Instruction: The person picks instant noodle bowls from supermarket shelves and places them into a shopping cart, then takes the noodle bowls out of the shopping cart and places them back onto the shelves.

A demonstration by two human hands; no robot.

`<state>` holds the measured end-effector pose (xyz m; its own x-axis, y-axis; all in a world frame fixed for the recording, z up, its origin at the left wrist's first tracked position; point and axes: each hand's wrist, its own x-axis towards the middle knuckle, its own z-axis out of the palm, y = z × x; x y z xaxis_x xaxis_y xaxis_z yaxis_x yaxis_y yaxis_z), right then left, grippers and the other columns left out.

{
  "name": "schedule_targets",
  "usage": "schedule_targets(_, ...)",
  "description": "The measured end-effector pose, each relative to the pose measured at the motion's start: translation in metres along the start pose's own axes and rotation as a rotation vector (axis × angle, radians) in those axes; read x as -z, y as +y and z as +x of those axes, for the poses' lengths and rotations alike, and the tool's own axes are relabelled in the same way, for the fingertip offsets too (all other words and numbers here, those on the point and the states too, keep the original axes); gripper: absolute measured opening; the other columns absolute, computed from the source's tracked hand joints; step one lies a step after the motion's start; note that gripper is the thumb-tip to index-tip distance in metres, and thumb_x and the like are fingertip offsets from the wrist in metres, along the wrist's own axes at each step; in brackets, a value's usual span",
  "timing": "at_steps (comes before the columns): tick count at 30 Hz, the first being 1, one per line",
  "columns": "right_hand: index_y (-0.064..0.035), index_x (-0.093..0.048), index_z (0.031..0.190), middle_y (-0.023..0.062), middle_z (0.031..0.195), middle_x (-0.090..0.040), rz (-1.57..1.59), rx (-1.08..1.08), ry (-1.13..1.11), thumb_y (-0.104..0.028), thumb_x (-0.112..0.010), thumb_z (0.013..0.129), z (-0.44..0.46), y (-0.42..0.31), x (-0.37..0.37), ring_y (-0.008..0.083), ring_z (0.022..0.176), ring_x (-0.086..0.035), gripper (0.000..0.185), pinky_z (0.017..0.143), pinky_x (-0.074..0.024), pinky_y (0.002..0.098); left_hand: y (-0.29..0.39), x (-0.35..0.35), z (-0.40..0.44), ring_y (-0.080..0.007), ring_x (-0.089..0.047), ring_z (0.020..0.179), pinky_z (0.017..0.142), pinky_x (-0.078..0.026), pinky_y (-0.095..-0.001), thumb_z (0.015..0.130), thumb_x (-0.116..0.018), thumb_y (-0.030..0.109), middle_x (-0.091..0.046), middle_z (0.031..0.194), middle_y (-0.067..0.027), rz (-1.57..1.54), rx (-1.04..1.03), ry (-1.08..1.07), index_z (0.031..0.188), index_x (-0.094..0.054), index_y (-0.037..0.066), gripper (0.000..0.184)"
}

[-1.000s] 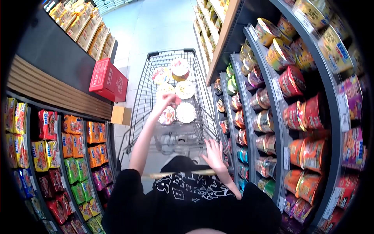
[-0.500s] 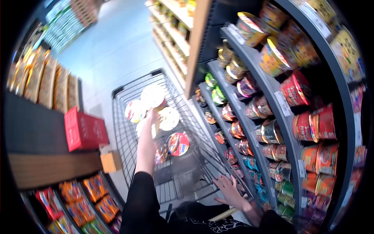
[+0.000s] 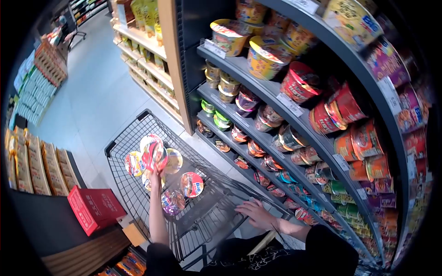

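My left hand (image 3: 157,176) reaches into the front part of a wire shopping cart (image 3: 120,180). Its fingers are closed on the lower part of a red and white instant noodle cup (image 3: 153,149), tilted so its lid and side both show. Around and beneath it in the cart are several other noodle cups, including a yellow-lidded one (image 3: 173,161), a red-lidded one (image 3: 192,184) and a purple one (image 3: 173,202). My right hand (image 3: 258,214) is over the cart's near right edge, fingers stretched out, with nothing visible in it. Whether it touches the rim I cannot tell.
Dark shelves (image 3: 258,124) of noodle cups rise close along the cart's right side. To the left stand a red box (image 3: 95,208), a small cardboard box (image 3: 134,234) and a low rack of packets (image 3: 39,161). Tiled floor (image 3: 110,92) stretches ahead.
The view has turned right, shifting the cart and shelves leftward in the picture. My left hand still has the noodle cup, now more plainly visible. My right hand's fingers are closer together.
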<state>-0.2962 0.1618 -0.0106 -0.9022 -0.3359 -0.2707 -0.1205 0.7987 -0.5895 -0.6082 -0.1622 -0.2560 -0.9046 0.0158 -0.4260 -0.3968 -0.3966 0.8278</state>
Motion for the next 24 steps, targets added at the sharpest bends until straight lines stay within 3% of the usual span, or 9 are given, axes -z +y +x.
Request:
schedule_targets(1,-0.0103,-0.040,0.126,0.0105,0.123,-0.045,0.189,0.012,0.091,-0.003,-0.055,0.067,0.004,0.004,0.001,0.0252,0.123,-0.033,0.061,0.101,-0.0236,0.0450,0.015,-0.006,-0.036,-0.0256,-0.055,0.099,0.082,-0.050,-0.0369,0.089,-0.051,0.023,-0.051,0.114,-0.0148,0.001,-0.022,-0.068,0.115,-0.043,-0.002,0.037)
schedule_targets(5,-0.0073,-0.037,0.127,0.0144,0.129,-0.038,0.430,-0.100,0.264,-0.007,-0.059,0.072,0.019,-0.017,0.023,0.0280,0.122,-0.034,0.059,0.102,-0.0255,0.0430,0.073,-0.027,-0.164,-0.0215,-0.058,0.094,0.078,-0.050,-0.0332,0.088,-0.050,0.027,-0.055,0.109,-0.0111,0.058,0.083,-0.192,0.115,-0.044,0.000,0.039)
schedule_targets(7,-0.0059,-0.030,0.130,0.0181,0.134,-0.030,0.321,0.153,0.416,-0.019,-0.067,0.072,0.024,-0.028,0.033,0.0315,0.126,-0.028,0.070,0.103,-0.0235,0.0446,0.085,-0.037,-0.220,-0.0212,-0.060,0.089,0.076,-0.051,-0.0314,0.089,-0.049,0.026,-0.055,0.107,-0.0119,0.010,0.059,-0.187,0.114,-0.044,-0.001,0.037)
schedule_targets(10,-0.0023,-0.018,0.135,0.0187,0.140,-0.016,0.108,0.269,0.413,-0.032,-0.070,0.068,0.033,-0.045,0.040,0.0338,0.131,-0.015,0.090,0.107,-0.0128,0.0467,0.096,-0.063,-0.289,-0.0196,-0.058,0.094,0.073,-0.051,-0.0330,0.091,-0.044,0.026,-0.054,0.108,-0.0109,0.017,0.009,-0.253,0.115,-0.044,0.000,0.036)
schedule_targets(14,-0.0039,-0.004,0.136,0.0203,0.142,-0.006,0.125,0.383,0.538,-0.041,-0.077,0.055,0.051,-0.078,0.022,0.0355,0.133,-0.007,0.115,0.106,-0.0059,0.0520,0.083,-0.072,-0.334,-0.0122,-0.054,0.087,0.072,-0.044,-0.0231,0.091,-0.043,0.026,-0.054,0.103,-0.0057,0.123,-0.112,-0.142,0.114,-0.047,0.000,0.034)
schedule_targets(15,-0.0035,-0.006,0.136,0.0208,0.141,-0.008,0.152,0.375,0.580,-0.040,-0.076,0.055,0.053,-0.085,0.014,0.0362,0.132,-0.009,0.113,0.106,-0.0072,0.0522,0.086,-0.077,-0.345,-0.0134,-0.051,0.100,0.088,-0.037,-0.0282,0.091,-0.044,0.025,-0.054,0.109,-0.0059,0.138,-0.090,-0.118,0.113,-0.049,0.001,0.033)
schedule_targets(18,-0.0021,-0.013,0.134,0.0213,0.138,-0.016,0.202,0.361,0.788,-0.038,-0.075,0.058,0.065,-0.093,0.005,0.0371,0.128,-0.019,0.104,0.105,-0.0146,0.0508,0.086,-0.083,-0.356,-0.0089,-0.048,0.082,0.071,-0.040,-0.0242,0.092,-0.040,0.026,-0.053,0.089,-0.0013,0.413,-0.146,0.026,0.105,-0.051,0.000,0.031)
schedule_targets(20,-0.0002,-0.023,0.131,0.0196,0.132,-0.025,0.396,0.266,0.716,-0.040,-0.073,0.063,0.064,-0.095,0.014,0.0360,0.124,-0.027,0.093,0.102,-0.0263,0.0422,0.091,-0.095,-0.355,-0.0113,-0.049,0.082,0.073,-0.040,-0.0263,0.094,-0.034,0.029,-0.052,0.084,-0.0031,0.388,-0.292,-0.116,0.094,-0.052,0.001,0.033)
schedule_targets(24,0.0020,-0.028,0.127,0.0180,0.124,-0.035,0.456,0.160,0.982,-0.035,-0.083,0.051,0.075,-0.065,0.064,0.0309,0.115,-0.038,0.101,0.098,-0.0318,0.0381,0.100,-0.108,-0.355,-0.0166,-0.052,0.088,0.078,-0.042,-0.0299,0.095,-0.026,0.030,-0.058,0.100,-0.0132,0.419,-0.390,-0.255,0.079,-0.049,0.001,0.040)
